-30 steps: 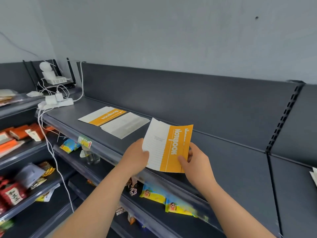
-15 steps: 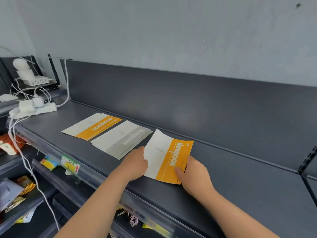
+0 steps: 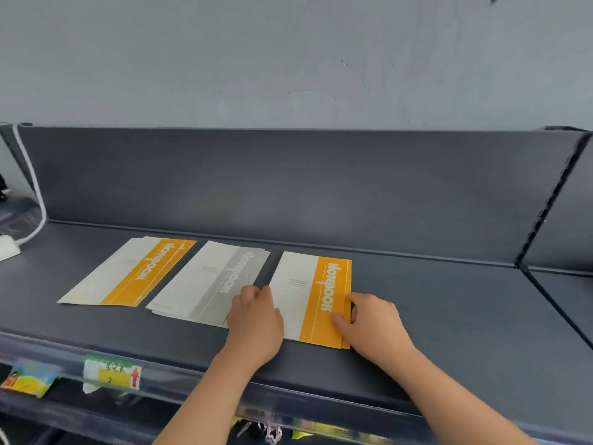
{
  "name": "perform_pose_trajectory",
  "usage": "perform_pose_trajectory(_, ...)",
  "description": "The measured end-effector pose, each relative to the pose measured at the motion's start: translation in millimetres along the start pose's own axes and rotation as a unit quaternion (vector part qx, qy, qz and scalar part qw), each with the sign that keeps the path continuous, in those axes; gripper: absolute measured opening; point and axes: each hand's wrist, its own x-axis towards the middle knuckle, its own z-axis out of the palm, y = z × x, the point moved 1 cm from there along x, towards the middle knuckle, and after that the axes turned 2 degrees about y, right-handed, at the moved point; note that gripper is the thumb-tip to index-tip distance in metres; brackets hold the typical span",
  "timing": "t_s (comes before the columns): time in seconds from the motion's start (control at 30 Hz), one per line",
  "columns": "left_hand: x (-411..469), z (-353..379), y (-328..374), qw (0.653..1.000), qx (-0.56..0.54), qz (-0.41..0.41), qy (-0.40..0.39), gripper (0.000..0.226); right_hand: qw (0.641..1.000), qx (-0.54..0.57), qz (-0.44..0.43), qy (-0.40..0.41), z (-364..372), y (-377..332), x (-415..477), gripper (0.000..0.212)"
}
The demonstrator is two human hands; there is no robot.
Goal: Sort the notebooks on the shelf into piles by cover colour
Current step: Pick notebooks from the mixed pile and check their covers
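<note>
Three notebooks lie side by side on the dark shelf [image 3: 449, 316]: a first orange notebook [image 3: 134, 271] at the left, a grey notebook [image 3: 208, 284] in the middle and a second orange notebook [image 3: 324, 284] flat at the right. The left hand [image 3: 255, 319] curls its fingers over that last one's left edge. The right hand [image 3: 375, 326] pinches its right edge, thumb on the orange band.

Soft, even daylight — faint shadows, wide-angle bowing, slight blur
</note>
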Motion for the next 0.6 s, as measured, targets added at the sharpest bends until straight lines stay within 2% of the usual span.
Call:
perform_pose_trajectory(0.2, -5, -8, -1, 0.995, 0.031, 0.071, 0.055, 0.038, 0.998, 0.009, 0.005, 0.055, -10, -2, -19, 0.021)
perform_pose_trajectory(0.37, -18, -18, 20, 0.985, 0.016, 0.152, 0.074, 0.046, 0.992, -0.047, 0.034, 0.109, -26, 14, -48, 0.035)
perform_pose_trajectory(0.6, -44, -17, 81, 0.963, -0.031, 0.255, 0.077, 0.037, 0.982, -0.093, 0.083, 0.144, -61, 53, -98, 0.037)
